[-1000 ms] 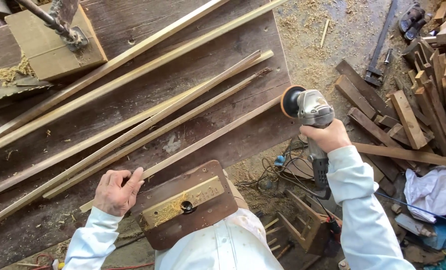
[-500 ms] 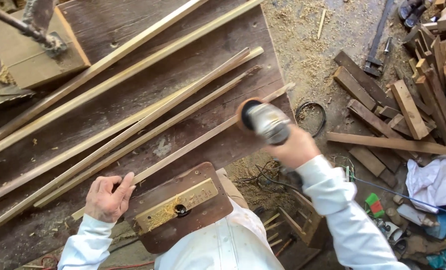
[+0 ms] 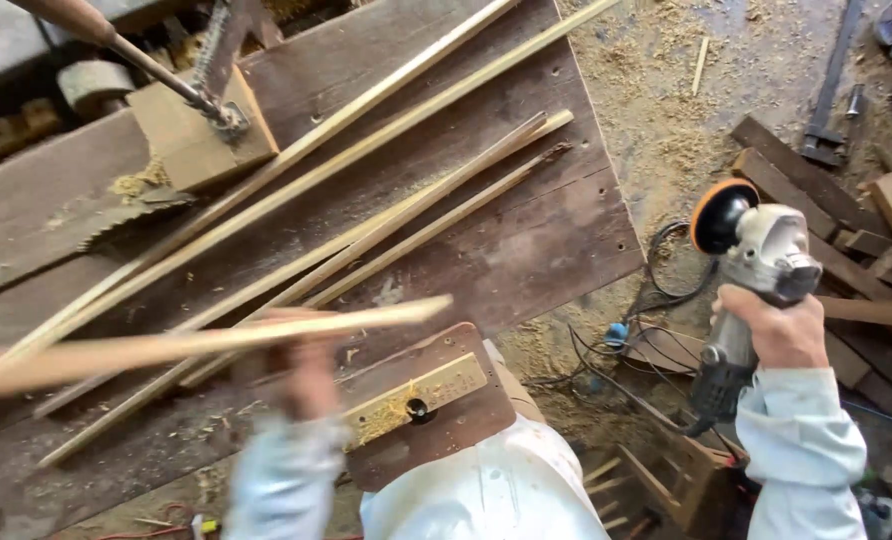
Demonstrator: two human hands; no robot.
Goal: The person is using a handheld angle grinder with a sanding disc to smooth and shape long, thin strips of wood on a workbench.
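Note:
My left hand (image 3: pixel 301 365), blurred by motion, grips a long thin wooden strip (image 3: pixel 166 347) that lies nearly level above the dark wooden workbench (image 3: pixel 526 240). Its right end reaches just above a brown plate with a brass-coloured bar (image 3: pixel 416 398) at the bench's near edge. My right hand (image 3: pixel 778 325) holds a grey angle grinder (image 3: pixel 756 270) with an orange-rimmed sanding disc, off the right side of the bench over the floor. Several more long wooden strips (image 3: pixel 366 160) lie diagonally on the bench.
A wooden block with a metal rod (image 3: pixel 191 125) stands at the bench's far left. Sawdust covers the floor (image 3: pixel 666 110). Scrap wood pieces (image 3: pixel 846 230) are piled at the right, and black cables (image 3: pixel 626 340) trail below the grinder beside a small wooden frame (image 3: pixel 666 470).
My left hand has lifted one strip off the bench and swung it to the left. My right hand pulled the grinder from the strip's end back to the right, off the bench.

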